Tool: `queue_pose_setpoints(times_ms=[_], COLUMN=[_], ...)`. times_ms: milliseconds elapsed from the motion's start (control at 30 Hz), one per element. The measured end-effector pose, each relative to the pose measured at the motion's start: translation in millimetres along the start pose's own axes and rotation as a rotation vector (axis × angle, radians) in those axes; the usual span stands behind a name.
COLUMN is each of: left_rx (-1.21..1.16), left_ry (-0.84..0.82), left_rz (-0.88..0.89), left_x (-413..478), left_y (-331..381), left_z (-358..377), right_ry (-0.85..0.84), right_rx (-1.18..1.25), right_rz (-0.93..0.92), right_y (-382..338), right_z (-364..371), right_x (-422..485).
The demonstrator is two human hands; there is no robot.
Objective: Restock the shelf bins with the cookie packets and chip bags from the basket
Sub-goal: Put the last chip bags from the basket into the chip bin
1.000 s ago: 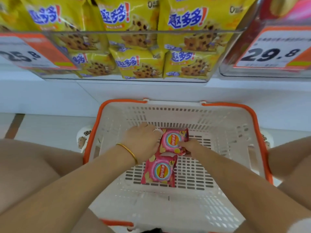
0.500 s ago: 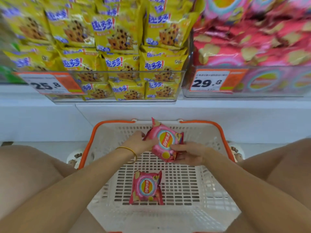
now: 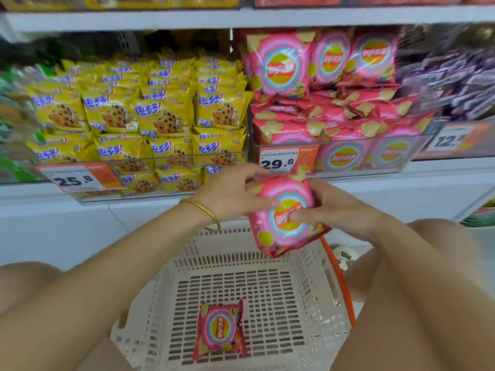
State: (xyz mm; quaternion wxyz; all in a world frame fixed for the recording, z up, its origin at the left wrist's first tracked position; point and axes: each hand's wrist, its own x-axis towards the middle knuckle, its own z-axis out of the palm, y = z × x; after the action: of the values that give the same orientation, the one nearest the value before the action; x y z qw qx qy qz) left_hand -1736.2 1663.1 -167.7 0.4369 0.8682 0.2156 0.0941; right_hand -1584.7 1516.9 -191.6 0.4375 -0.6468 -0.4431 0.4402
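Both hands hold one pink chip bag [image 3: 284, 218] above the far rim of the white basket [image 3: 316, 285]. My left hand [image 3: 230, 194], with a gold bangle at the wrist, grips the bag's upper left edge. My right hand [image 3: 334, 207] holds its right side. A second pink chip bag [image 3: 219, 330] lies flat on the basket floor. Just beyond my hands stands the clear bin of pink chip bags [image 3: 345, 153], with the bin of yellow cookie packets [image 3: 150, 129] to its left.
Price tags 25.8 [image 3: 77, 178] and 29.8 [image 3: 281, 162] hang on the bin fronts. Purple packets [image 3: 450, 87] fill the bin at the right, green ones at the far left. The basket has orange handles [image 3: 340, 277]. My bare knees flank the basket.
Both hands lifted one chip bag out of the basket and raised it to the front of the chip bin. The view tilted up; the other bag stayed on the basket floor.
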Motion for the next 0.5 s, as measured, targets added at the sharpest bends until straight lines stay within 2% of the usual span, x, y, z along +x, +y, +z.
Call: queue_pose_setpoints(times_ms=[133,200,267,333,500], left_rx=[-0.036,0.144,0.499,0.749,1.072], left_ry=[0.384,0.525,0.548,0.493,0.384], left_rz=[0.293,0.466,0.528,0.492,0.33], left_x=[21.2,35.6,56.7,80.0,124.8], left_y=[54.2,68.3,72.6,74.8,71.4], left_z=[-11.3,-17.4,-22.4,-24.5,-17.5], right_ry=[0.336,0.532,0.72,0.868,0.931], right_rx=[0.119,0.167,0.127,0.043,-0.126], right_rz=[-0.162,-0.189,-0.175,-0.156,-0.097], right_y=[-37.9,-54.2,-69.0,-76.8,-86.8], right_z=[-44.4,-75.4,-101.0,-126.5,-156.5], right_x=[-17.4,-15.2,-6.0,13.6,66.1])
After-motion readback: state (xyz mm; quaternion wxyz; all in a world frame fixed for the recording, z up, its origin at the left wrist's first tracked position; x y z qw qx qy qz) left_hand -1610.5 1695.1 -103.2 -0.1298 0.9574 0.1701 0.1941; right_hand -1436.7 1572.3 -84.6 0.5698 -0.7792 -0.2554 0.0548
